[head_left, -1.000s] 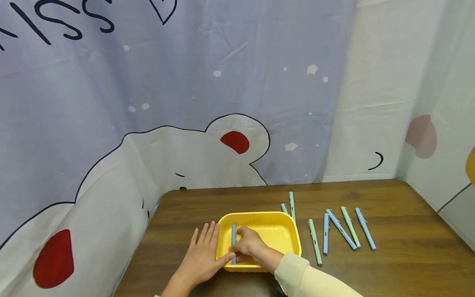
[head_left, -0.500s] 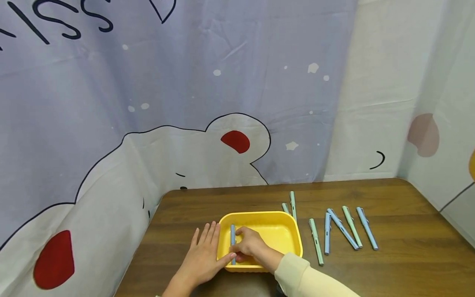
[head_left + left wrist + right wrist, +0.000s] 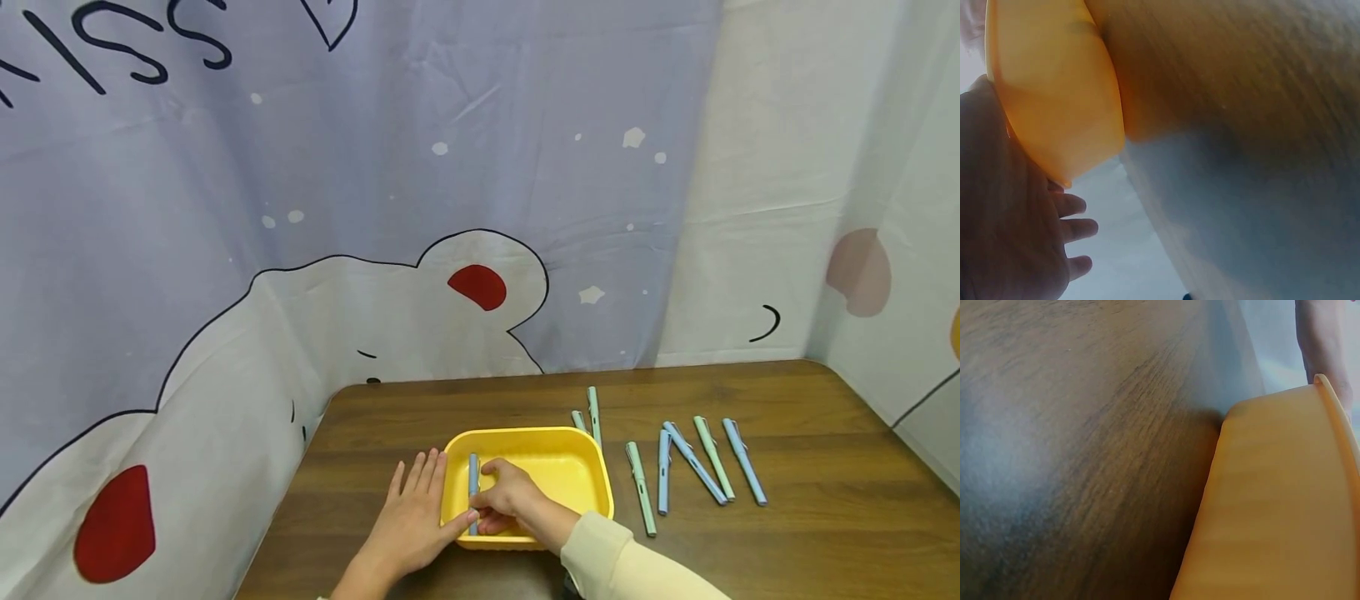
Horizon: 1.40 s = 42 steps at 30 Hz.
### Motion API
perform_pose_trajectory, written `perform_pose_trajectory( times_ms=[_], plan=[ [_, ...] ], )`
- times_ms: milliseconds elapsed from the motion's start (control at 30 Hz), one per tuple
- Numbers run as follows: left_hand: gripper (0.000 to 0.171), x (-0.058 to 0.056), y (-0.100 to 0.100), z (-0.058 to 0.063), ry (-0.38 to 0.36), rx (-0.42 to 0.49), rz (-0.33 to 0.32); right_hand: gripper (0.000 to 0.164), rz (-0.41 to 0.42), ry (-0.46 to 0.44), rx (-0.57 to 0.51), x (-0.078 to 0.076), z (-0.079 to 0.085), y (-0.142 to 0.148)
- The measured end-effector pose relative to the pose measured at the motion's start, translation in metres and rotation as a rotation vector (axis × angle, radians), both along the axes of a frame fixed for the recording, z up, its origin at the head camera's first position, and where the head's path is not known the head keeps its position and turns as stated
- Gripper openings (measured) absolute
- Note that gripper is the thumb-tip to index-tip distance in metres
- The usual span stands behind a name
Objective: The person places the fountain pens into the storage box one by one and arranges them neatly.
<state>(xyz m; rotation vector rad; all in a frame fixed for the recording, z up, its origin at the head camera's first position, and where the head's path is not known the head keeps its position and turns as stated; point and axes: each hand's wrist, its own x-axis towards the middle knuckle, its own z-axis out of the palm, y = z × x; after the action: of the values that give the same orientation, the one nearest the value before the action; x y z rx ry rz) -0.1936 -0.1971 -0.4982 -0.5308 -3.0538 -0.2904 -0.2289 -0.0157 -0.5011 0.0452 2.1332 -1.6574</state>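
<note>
A blue pen (image 3: 473,475) lies lengthwise along the left side inside a yellow tray (image 3: 570,432). My right hand (image 3: 513,497) reaches into the tray with curled fingers and holds the pen around its middle, a fingertip overlapping the barrel. The far end of the pen shows; part of its middle is covered. My left hand (image 3: 411,515) lies against the tray's left rim, fingers straight and pointing away, thumb over the near left corner by the pen's near end. The left wrist view has the same hand (image 3: 1016,206) beside the tray's outer wall (image 3: 1060,87).
Right of the tray, a green pen (image 3: 641,488), a blue pen (image 3: 663,472) and several others lie on the wooden table (image 3: 840,483). Two green pens, one of them (image 3: 593,412) longer in view, lie behind the tray. A printed curtain (image 3: 375,167) hangs behind.
Both hands, the tray and the blue pen keep nearly the same places. The right hand's fingers shift only slightly beside the pen, and the head view drifts a little.
</note>
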Motion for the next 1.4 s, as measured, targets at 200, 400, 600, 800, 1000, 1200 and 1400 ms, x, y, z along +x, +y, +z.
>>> perform_pose_trajectory(
  times_ms=[200, 400, 600, 800, 1000, 1200, 1400],
  plan=[
    [0.098, 0.000, 0.002, -0.001, -0.011, 0.011, -0.003, 0.050, 0.002, -0.004, -0.004, 0.000, -0.001, 0.003],
    [0.097, -0.001, 0.003, 0.000, -0.008, 0.009, -0.003, 0.047, 0.008, -0.021, 0.008, 0.000, 0.002, 0.007],
    [0.097, -0.003, 0.004, 0.001, 0.005, -0.004, -0.003, 0.043, 0.034, -0.005, 0.024, 0.002, 0.007, 0.016],
    [0.096, -0.002, 0.003, 0.002, 0.007, -0.005, 0.003, 0.047, 0.094, 0.012, 0.008, 0.004, 0.018, 0.032],
    [0.096, 0.000, 0.002, 0.003, 0.013, -0.010, 0.001, 0.052, 0.145, 0.018, 0.013, 0.007, 0.033, 0.047],
    [0.096, -0.001, 0.001, 0.000, 0.014, -0.001, 0.004, 0.059, 0.205, 0.075, -0.028, 0.006, 0.045, 0.069],
    [0.096, 0.000, 0.000, -0.001, 0.012, 0.009, 0.009, 0.063, 0.207, 0.132, -0.068, 0.008, 0.054, 0.096]
  ],
)
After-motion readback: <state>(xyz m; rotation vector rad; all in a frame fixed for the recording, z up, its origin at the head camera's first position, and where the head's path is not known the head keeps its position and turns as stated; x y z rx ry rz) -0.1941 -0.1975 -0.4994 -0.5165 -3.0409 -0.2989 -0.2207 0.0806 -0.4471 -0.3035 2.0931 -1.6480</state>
